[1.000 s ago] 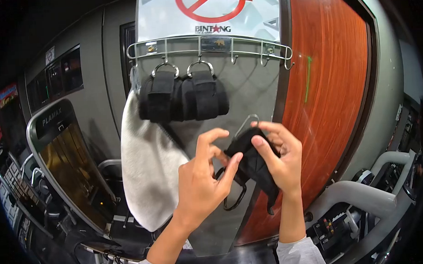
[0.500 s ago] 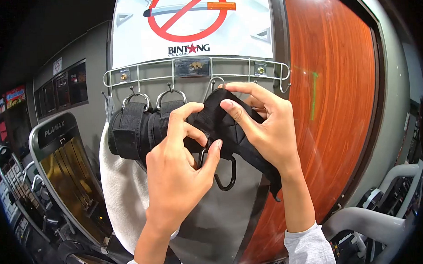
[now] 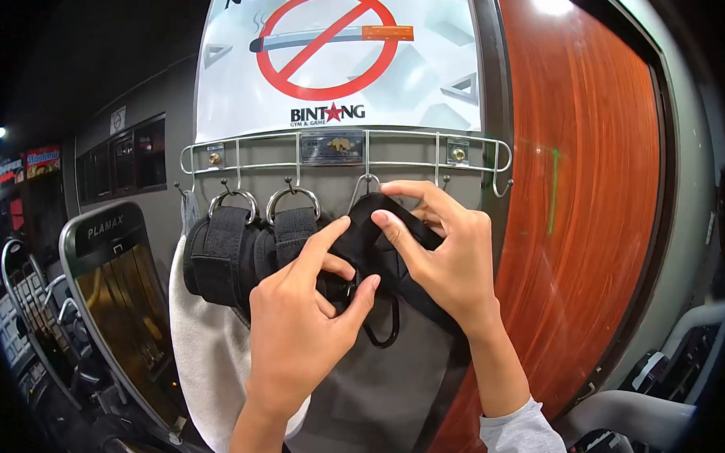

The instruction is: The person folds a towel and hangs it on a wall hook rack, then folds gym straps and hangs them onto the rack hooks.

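A black padded gym strap [image 3: 392, 261] hangs by a metal ring from the wire hook rack [image 3: 408, 164]. My right hand [image 3: 451, 259] is closed on its upper part, thumb in front, fingertips up by the ring. Lower on the strap's left side, my left hand [image 3: 306, 324] is closed, its thumb and fingers at the strap beside a black carabiner [image 3: 392, 331]. The carabiner dangles below. Just left, two rolled black ankle cuffs, a left cuff [image 3: 220, 259] and a right cuff [image 3: 296, 229], hang by steel D-rings, the second partly behind my left hand.
A white towel [image 3: 207, 352] hangs at the rack's left end. Above is a no-smoking sign [image 3: 341, 59]. A reddish wood panel [image 3: 576, 179] stands to the right. A weight machine [image 3: 122, 307] is at left, and a grey machine frame [image 3: 633, 417] at lower right.
The whole view has shifted, so the rack and straps sit lower in it. Both hands keep their hold, and the strap's loose lower end is now mostly hidden behind my right hand and wrist.
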Demonstrator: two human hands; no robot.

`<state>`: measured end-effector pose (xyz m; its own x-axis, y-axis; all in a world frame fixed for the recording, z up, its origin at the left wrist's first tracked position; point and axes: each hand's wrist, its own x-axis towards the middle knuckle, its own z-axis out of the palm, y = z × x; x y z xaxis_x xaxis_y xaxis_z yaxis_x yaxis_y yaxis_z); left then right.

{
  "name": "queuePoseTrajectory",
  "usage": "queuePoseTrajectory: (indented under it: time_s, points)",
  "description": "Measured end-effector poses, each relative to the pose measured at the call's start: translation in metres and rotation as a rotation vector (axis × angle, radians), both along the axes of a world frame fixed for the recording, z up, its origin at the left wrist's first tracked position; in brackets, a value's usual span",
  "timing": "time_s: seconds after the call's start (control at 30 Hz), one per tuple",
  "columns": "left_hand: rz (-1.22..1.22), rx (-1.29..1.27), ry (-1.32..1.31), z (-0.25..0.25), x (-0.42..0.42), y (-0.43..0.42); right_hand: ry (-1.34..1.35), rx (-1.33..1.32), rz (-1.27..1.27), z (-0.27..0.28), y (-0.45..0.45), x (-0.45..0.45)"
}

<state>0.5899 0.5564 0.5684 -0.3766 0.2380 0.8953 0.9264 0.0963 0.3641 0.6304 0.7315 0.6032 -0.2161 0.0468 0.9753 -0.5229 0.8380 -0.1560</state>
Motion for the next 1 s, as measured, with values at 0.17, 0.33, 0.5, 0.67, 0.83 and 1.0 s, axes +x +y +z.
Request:
queuePoseTrajectory:
  time_s: [0.17,0.33,0.5,0.67,0.83,1.0]
  points:
    - [0.050,0.014,0.037,-0.006,-0.005,0.001,-0.068,0.034,-0.112,0.000,-0.004,0.008]
    - [0.143,0.026,0.076,-0.011,0.000,0.003,0.082,0.109,-0.143,-0.010,-0.006,0.004]
    - [0.169,0.003,0.100,-0.014,-0.001,-0.001,0.160,0.136,-0.182,-0.021,-0.010,0.001]
    - [0.184,-0.039,0.128,-0.017,0.001,-0.007,0.093,0.119,-0.242,-0.031,-0.019,0.011]
    - [0.141,-0.061,0.174,-0.026,-0.001,-0.013,-0.027,0.115,-0.480,-0.043,-0.034,0.029]
    - [0.079,-0.115,0.181,-0.031,0.005,-0.029,0.008,0.140,-0.581,-0.059,-0.053,0.045]
